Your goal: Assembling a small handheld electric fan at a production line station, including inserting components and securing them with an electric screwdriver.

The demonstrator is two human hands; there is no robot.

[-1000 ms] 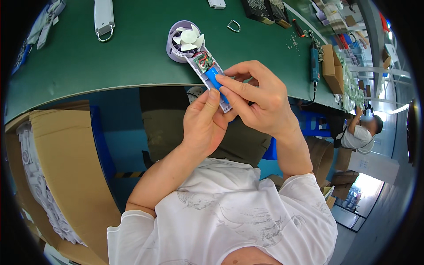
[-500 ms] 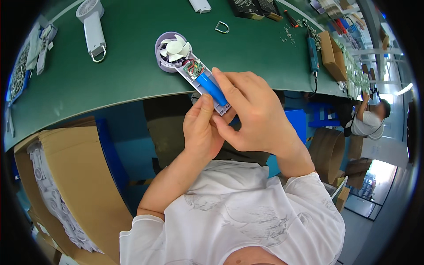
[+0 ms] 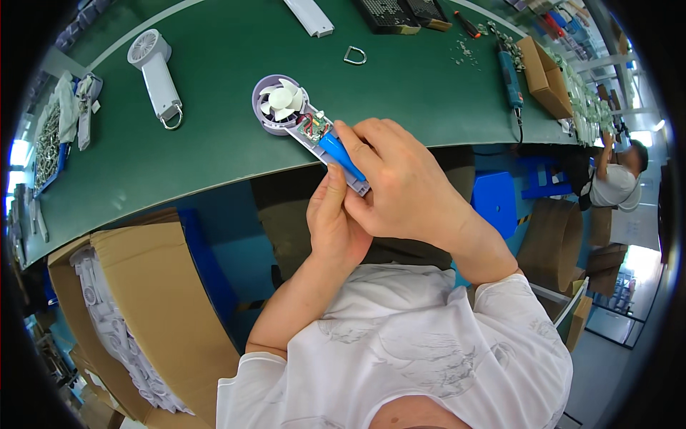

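A half-open handheld fan (image 3: 281,100) with a pale purple housing and white blades is held over the table's near edge, its head pointing away to the left. Its uncovered handle shows a small green circuit board (image 3: 314,128), red wires and a blue cylindrical battery (image 3: 341,154). My left hand (image 3: 334,220) grips the lower end of the handle, thumb along its side. My right hand (image 3: 404,179) closes over the same end from the right, fingertips beside and on the battery. The right hand covers part of the handle's end.
On the green table (image 3: 221,136) lie a whole handheld fan (image 3: 158,79), a metal D-shaped ring (image 3: 355,56), a white handle part (image 3: 309,16), black trays (image 3: 386,14) and a teal electric screwdriver (image 3: 510,79). A carton (image 3: 153,286) of white parts stands at left. A person (image 3: 616,179) sits far right.
The view has shifted slightly, so the table's things appear moved. My right fingers have slid a little over the battery and handle end; both hands still hold the fan.
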